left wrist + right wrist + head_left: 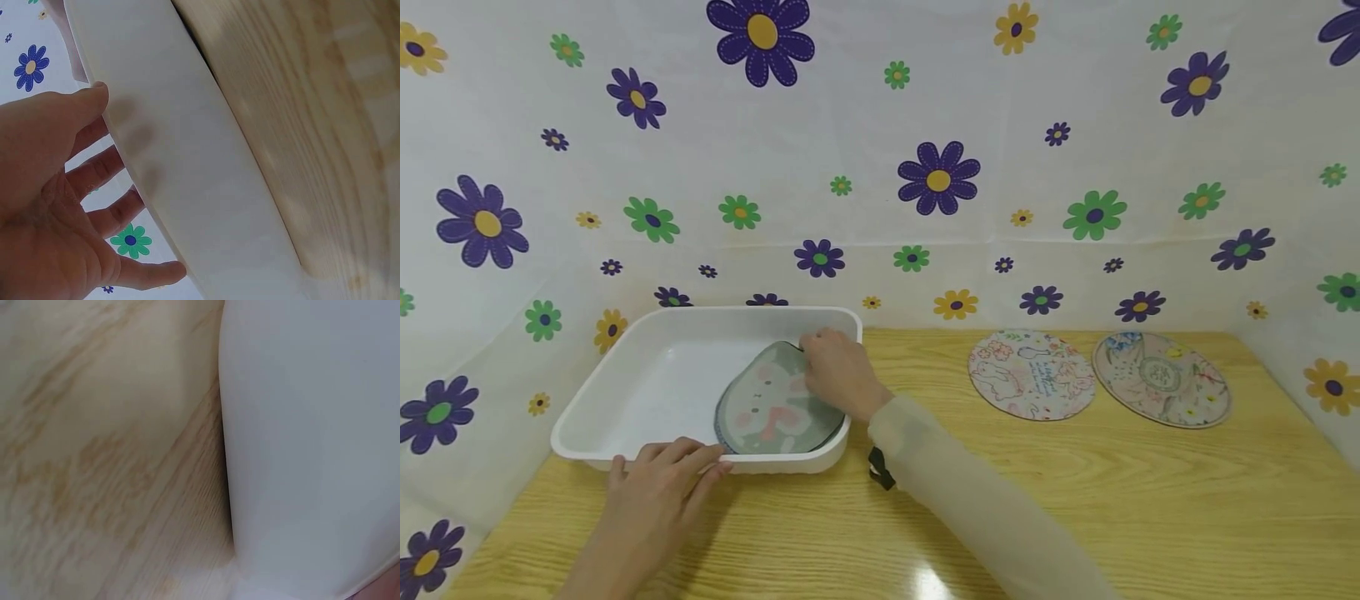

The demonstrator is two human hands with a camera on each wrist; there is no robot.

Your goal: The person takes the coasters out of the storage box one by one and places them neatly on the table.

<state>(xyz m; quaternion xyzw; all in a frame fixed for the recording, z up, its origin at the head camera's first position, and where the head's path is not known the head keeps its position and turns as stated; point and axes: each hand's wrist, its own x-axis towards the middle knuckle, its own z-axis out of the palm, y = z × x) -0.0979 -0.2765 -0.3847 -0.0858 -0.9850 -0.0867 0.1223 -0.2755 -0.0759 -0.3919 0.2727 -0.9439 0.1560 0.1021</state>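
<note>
While hands (658, 487) (842, 371) flank it, mat (767, 404) rests.

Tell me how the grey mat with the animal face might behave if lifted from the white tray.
The grey mat is probably light, since its edge looks thin. Being broad and thin, it seems unlikely to roll. A blue-patterned edge shows beneath it, so another layer might slide out with it.

Fingers (97, 173) against white tray (181, 144); wooden tabletop (312, 125) beyond
</note>
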